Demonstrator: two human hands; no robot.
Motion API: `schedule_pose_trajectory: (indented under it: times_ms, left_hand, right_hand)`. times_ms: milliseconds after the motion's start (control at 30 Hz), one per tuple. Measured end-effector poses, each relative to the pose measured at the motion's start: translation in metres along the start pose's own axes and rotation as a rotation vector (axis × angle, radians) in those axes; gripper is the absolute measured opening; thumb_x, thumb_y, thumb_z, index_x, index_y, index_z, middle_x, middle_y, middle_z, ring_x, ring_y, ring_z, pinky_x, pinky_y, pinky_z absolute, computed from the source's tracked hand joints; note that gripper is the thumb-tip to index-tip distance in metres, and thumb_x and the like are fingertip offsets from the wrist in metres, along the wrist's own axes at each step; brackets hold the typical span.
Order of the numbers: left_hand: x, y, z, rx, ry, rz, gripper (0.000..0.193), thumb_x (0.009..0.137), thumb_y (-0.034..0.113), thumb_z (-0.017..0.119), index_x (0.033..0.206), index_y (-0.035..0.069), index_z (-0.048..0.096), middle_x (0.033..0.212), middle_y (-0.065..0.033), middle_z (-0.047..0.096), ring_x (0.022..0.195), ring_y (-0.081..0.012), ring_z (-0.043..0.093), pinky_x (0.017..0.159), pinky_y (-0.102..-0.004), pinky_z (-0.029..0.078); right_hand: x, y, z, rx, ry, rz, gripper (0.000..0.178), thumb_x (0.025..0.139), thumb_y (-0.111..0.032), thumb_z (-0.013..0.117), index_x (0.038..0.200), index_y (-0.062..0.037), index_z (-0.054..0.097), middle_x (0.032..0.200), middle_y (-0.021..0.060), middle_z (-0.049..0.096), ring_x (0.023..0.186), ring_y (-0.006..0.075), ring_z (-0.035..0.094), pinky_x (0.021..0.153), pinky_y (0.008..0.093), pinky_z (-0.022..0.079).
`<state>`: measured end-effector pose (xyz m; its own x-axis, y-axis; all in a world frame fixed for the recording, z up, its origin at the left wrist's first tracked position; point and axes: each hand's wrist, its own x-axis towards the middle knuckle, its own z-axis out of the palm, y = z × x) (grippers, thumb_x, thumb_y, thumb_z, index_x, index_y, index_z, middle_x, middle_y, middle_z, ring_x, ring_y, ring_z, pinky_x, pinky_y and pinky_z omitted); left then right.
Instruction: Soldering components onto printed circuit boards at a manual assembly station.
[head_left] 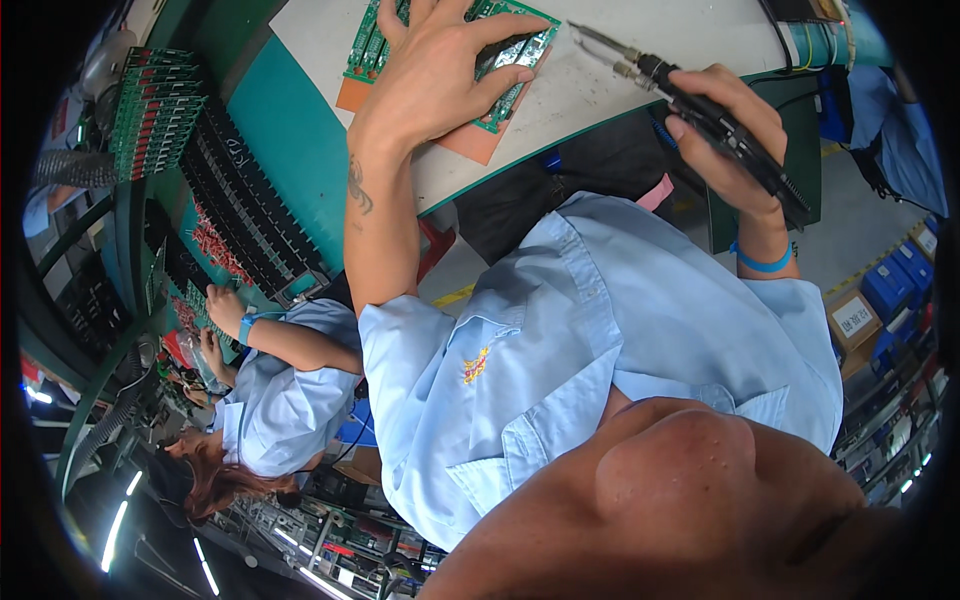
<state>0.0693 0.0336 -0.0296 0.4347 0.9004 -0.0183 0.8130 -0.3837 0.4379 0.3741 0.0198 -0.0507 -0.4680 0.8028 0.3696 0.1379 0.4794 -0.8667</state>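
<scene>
Head view, single item. Taken from the left one of two fisheye cameras worn on the head. Faced steeply down and turned back upon the wearer's own body. Closest: the face (690, 470), shown large at the lower edge; next, the shirt (540, 340), at mid-frame. The bench (285, 120) and left hand (435, 75) are cut by the upper edge; the right hand (715, 165) is framed at upper right. Farther off: a co-worker (285, 410) at left, bins (888, 287) at right. Straight edges are bowed.

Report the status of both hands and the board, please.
Left hand resting on green circuit board, partly covering it. Right hand gripping black pointed tool, tip off board.
</scene>
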Motion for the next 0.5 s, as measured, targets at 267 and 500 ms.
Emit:
schedule_pose_trajectory:
  times_ms: [267, 500]
  left_hand:
    - [-0.003, -0.016, 0.022, 0.019, 0.173, -0.001, 0.052, 0.08, 0.021, 0.076, 0.131, 0.013, 0.069, 0.15, -0.0152, 0.052, 0.139, -0.0367, 0.044, 0.117, -0.0574, 0.027]
    - [-0.014, -0.033, 0.038, 0.046, 0.319, -0.027, 0.055, 0.082, 0.023, 0.077, 0.134, 0.012, 0.066, 0.148, -0.0129, 0.054, 0.137, -0.0338, 0.046, 0.116, -0.057, 0.027]
  right_hand:
    - [0.041, 0.047, 0.013, -0.055, 0.148, 0.04, 0.046, 0.078, 0.004, 0.076, 0.123, 0.0027, 0.069, 0.105, 0.0117, 0.073, 0.082, 0.0174, 0.065, 0.075, 0.0254, 0.051]
    - [0.039, 0.056, 0.022, 0.04, 0.292, 0.139, 0.049, 0.08, 0.001, 0.076, 0.127, 0.0035, 0.064, 0.108, 0.0115, 0.071, 0.085, 0.0169, 0.064, 0.078, 0.0254, 0.051]
